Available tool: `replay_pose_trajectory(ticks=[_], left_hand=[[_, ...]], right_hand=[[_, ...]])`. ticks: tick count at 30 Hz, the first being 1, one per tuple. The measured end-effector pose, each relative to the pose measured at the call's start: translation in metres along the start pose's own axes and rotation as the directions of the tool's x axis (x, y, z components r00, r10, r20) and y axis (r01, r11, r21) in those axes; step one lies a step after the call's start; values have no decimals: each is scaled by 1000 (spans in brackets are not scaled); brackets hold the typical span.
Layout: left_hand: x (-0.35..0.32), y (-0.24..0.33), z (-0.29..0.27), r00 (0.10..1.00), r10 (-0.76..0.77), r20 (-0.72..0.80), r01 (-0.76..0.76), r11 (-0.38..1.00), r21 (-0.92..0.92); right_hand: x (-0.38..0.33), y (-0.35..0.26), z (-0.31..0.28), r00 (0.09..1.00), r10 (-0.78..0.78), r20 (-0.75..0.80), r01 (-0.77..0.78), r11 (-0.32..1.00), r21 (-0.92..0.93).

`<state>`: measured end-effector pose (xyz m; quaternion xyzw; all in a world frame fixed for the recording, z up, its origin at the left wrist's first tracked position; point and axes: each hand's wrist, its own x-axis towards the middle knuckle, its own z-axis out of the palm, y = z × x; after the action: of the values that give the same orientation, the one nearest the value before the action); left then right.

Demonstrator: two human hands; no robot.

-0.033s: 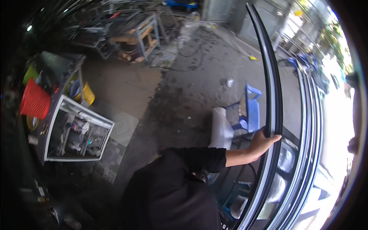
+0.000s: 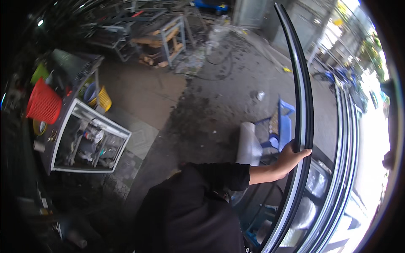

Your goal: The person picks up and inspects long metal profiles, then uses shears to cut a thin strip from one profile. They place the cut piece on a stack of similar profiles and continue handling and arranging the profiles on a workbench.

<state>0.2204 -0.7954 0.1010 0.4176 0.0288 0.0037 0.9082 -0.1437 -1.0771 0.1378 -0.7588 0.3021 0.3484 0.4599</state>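
My left hand [image 2: 283, 163] is closed around a long, narrow metal profile [image 2: 300, 105], black with a silver-white face. Its thumb lies over the front of the profile, and the other fingers are mostly hidden. The profile rises from the lower edge to the top right, looking curved in this lens. My left arm, in a black sleeve, is bent and reaches across to the right. My right hand is not in view. Just left of the held profile stands a pale translucent roll [image 2: 248, 145], beside a blue plastic chair [image 2: 285, 130].
Several long metal profiles [image 2: 345, 143] run parallel along the right side. Clear-wrapped bundles [image 2: 315, 182] lie between them and the held profile. At left stands a white-framed cabinet [image 2: 90, 170], near a red basket [image 2: 44, 101] and a yellow basket [image 2: 103, 99]. A metal-legged workbench [image 2: 179, 38] stands farther back.
The background has shifted slightly to the right in the view. My left hand keeps its grip on the metal profile, nearly in the same place.
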Motion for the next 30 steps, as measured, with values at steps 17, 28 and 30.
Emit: replay_pose_trajectory(ticks=[17, 28, 30], left_hand=[[-6, 350, -424, 531, 546, -648, -395, 836, 380], [118, 483, -674, 513, 532, -674, -210, 839, 503], [143, 491, -696, 470, 515, -717, -168, 849, 500]], right_hand=[[168, -334, 319, 701, -182, 690, 544, 762, -351], [219, -472, 497, 585, -189, 789, 585, 772, -248], [206, -499, 515, 791, -32, 611, 419, 755, -504]])
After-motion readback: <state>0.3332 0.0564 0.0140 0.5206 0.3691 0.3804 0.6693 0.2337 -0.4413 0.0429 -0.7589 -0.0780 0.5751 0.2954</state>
